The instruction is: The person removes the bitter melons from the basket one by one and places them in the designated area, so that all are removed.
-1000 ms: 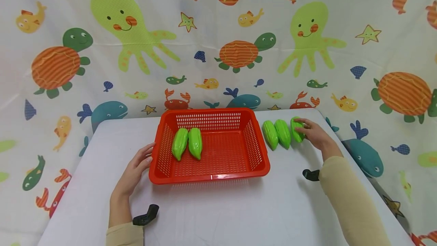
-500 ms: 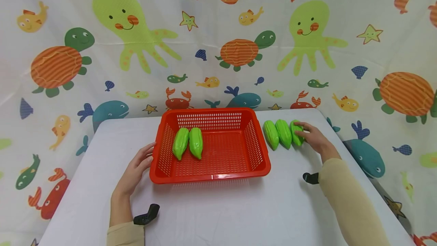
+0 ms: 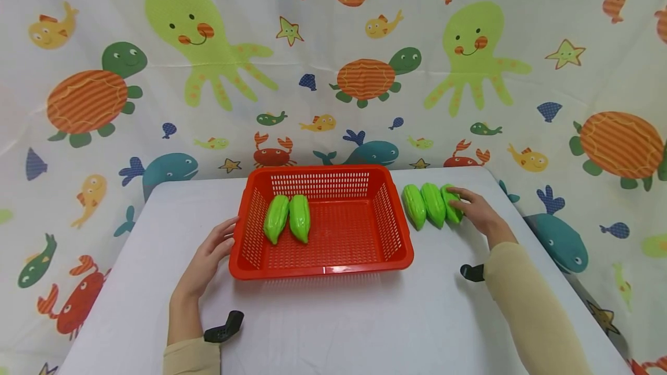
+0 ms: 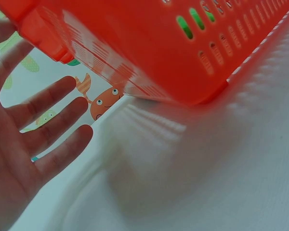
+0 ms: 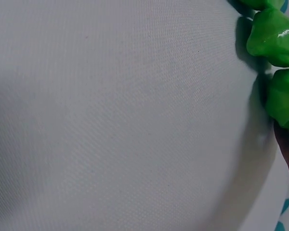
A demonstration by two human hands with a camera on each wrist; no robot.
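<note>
In the head view, three glossy green star fruits with ridged sides lie in a row to the right of a red basket (image 3: 323, 271). My right hand (image 3: 482, 213) holds the rightmost star fruit (image 3: 450, 213), with fingers over its far side and thumb near its middle. Beside it are a middle star fruit (image 3: 433, 204) and a left star fruit (image 3: 414, 207). Two more, a star fruit (image 3: 276, 219) and another star fruit (image 3: 299, 219), lie inside the basket. My left hand (image 3: 205, 259) rests its extended fingertips at the basket's left rim; its spread fingers (image 4: 53, 115) show in the left wrist view.
A white table (image 3: 354, 328) carries everything. Behind it hangs a curtain (image 3: 312, 62) printed with sea animals, which also runs along both sides. Black wrist cameras, one on the left wrist (image 3: 224, 327) and one on the right wrist (image 3: 472, 272), stick out over the table.
My right hand has moved the rightmost star fruit slightly left, up against the middle one. The left hand and the basket have stayed in place.
</note>
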